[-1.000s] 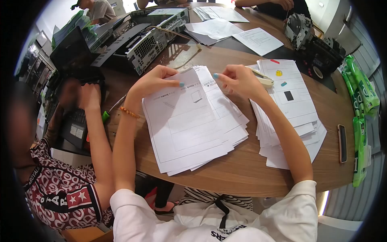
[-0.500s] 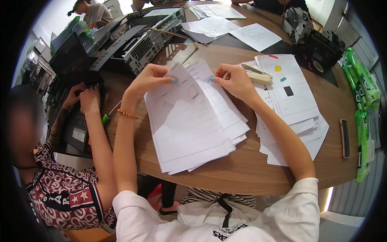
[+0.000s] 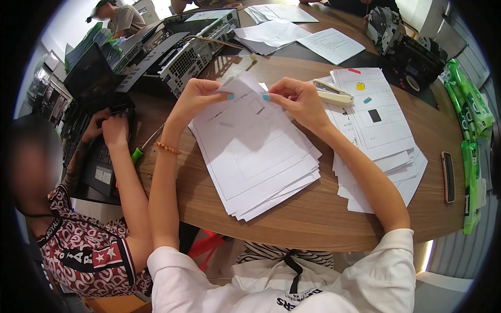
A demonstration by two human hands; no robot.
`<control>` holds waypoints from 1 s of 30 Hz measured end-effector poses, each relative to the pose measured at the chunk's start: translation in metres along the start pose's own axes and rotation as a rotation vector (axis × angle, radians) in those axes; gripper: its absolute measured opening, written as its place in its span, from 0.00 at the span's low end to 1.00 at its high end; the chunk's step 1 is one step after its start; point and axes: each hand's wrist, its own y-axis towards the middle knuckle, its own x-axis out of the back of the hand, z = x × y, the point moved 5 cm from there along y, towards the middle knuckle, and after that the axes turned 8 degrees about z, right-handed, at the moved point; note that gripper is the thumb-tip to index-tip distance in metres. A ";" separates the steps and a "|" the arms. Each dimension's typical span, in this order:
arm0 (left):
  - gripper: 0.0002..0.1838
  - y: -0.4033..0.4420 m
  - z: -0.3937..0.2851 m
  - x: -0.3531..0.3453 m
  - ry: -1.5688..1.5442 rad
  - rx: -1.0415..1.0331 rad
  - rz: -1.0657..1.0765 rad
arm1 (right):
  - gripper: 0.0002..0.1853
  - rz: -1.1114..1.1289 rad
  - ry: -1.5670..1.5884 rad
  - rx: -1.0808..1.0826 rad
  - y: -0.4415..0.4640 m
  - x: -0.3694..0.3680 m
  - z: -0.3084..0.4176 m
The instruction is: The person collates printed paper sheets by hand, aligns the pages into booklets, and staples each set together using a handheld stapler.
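Observation:
A stack of printed sheets (image 3: 261,161) lies tilted over the near part of the table, its top end raised. My left hand (image 3: 201,101) is closed in a pinch on the upper left of the top sheet. At that sheet's upper right, my right hand (image 3: 298,103) pinches the paper between thumb and fingers. Beside my right hand, a cream stapler (image 3: 336,97) rests on a second pile of papers (image 3: 389,133), whose top page shows small coloured pictures. My right forearm passes over the left edge of that pile.
At left, a co-worker's hands (image 3: 116,128) are on a laptop (image 3: 99,169), near a green-handled screwdriver (image 3: 137,155). An opened computer case (image 3: 201,60) stands behind. Further papers (image 3: 331,47), a dismantled black machine (image 3: 412,62), a phone (image 3: 448,177) and green packs (image 3: 472,109) line the far and right sides.
The raised sheet has come down to the right and now lines up more closely with the stack beneath. My right hand has shifted slightly left, toward my left hand.

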 end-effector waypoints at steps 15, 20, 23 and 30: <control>0.13 -0.013 0.011 0.014 -0.687 -0.479 0.367 | 0.17 0.004 -0.254 -0.317 -0.002 0.002 -0.025; 0.14 -0.008 0.011 0.015 -0.656 -0.322 0.196 | 0.09 -0.092 -0.249 -0.250 -0.005 0.007 -0.018; 0.09 -0.009 0.014 0.017 -0.428 -0.159 -0.025 | 0.07 -0.135 -0.282 -0.181 -0.007 0.007 -0.015; 0.07 0.000 0.008 0.011 -0.132 -0.175 0.069 | 0.06 -0.265 -0.503 0.005 -0.010 0.007 0.004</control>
